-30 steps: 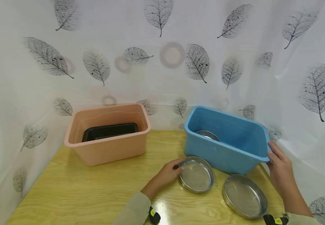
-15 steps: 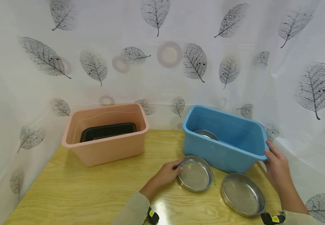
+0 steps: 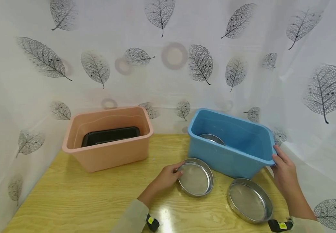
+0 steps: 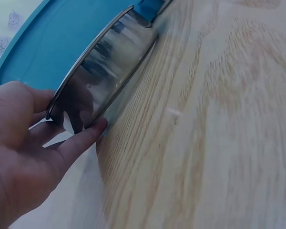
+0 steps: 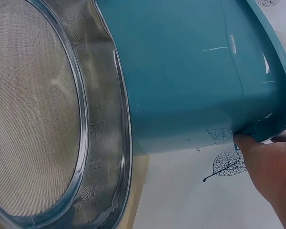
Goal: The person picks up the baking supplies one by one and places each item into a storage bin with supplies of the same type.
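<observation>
My left hand (image 3: 164,177) pinches the left rim of a round metal sieve (image 3: 196,178) with a mesh bottom, in front of the blue tub (image 3: 223,155). In the left wrist view the thumb is at one edge of the sieve's wall (image 4: 102,67) and the fingers at the other. My right hand (image 3: 285,171) grips the right end of the blue tub's rim, and its fingers curl under the lip in the right wrist view. A second sieve (image 3: 250,200) lies on the table to the right. Inside the tub another round metal sieve (image 3: 212,139) shows in part.
A pink tub (image 3: 112,153) stands at the back left with a black tray (image 3: 112,135) in it. The wooden table (image 3: 83,197) backs onto a white curtain (image 3: 156,84) printed with grey leaves, which also hangs along both sides.
My left hand has drawn its sieve a little to the left, away from the second sieve. The right hand keeps its grip on the tub's rim. The head view has shifted slightly.
</observation>
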Demonstrator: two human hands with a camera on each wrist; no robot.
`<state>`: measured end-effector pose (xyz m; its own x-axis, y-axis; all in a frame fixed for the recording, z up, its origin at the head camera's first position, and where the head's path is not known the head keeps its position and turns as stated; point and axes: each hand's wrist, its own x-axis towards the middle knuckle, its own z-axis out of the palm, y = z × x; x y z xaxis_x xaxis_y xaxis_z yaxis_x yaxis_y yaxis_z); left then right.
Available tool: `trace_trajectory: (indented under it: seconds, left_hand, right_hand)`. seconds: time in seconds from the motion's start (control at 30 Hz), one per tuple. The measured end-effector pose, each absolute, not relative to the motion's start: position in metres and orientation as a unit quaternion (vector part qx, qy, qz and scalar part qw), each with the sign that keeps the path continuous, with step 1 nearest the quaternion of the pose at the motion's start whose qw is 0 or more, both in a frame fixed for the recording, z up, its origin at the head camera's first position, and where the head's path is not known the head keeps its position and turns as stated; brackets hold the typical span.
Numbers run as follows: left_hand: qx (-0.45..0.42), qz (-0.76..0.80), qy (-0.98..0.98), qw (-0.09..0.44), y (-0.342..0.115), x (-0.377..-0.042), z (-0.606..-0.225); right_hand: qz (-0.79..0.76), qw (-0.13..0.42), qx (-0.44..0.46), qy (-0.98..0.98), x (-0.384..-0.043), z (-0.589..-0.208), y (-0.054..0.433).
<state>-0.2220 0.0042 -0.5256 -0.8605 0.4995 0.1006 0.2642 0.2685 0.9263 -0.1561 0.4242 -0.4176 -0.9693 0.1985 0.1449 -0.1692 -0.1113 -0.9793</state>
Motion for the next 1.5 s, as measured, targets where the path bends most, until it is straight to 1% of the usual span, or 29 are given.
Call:
trace_trajectory:
  seconds: [0.2, 0.5, 0.77, 0.93, 1.07, 1.17, 1.5]
  left_hand:
    - [0.224, 0.613, 0.743, 0.147, -0.002, -0.222, -0.529]
    - [0.227, 0.622, 0.732, 0.161, -0.008, -0.209, -0.514]
    - [0.260, 0.628, 0.706, 0.197, -0.008, -0.193, -0.474]
    - [0.295, 0.622, 0.694, 0.212, -0.014, -0.190, -0.442]
    - [0.307, 0.622, 0.687, 0.218, -0.019, -0.195, -0.418]
    - [0.311, 0.624, 0.686, 0.210, -0.020, -0.204, -0.403]
    - [0.334, 0.638, 0.670, 0.177, -0.008, -0.248, -0.370]
  right_hand:
    - [0.742, 0.117, -0.010, -0.660, -0.156, -0.419, 0.425]
    - [0.739, 0.110, 0.006, -0.664, -0.155, -0.421, 0.428]
    - [0.742, 0.112, -0.004, -0.661, -0.157, -0.419, 0.428]
    - [0.754, 0.108, 0.016, -0.647, -0.156, -0.419, 0.429]
    - [0.754, 0.109, 0.038, -0.647, -0.155, -0.420, 0.428]
    - [0.748, 0.108, 0.038, -0.654, -0.155, -0.421, 0.427]
    - [0.738, 0.107, 0.025, -0.666, -0.154, -0.419, 0.427]
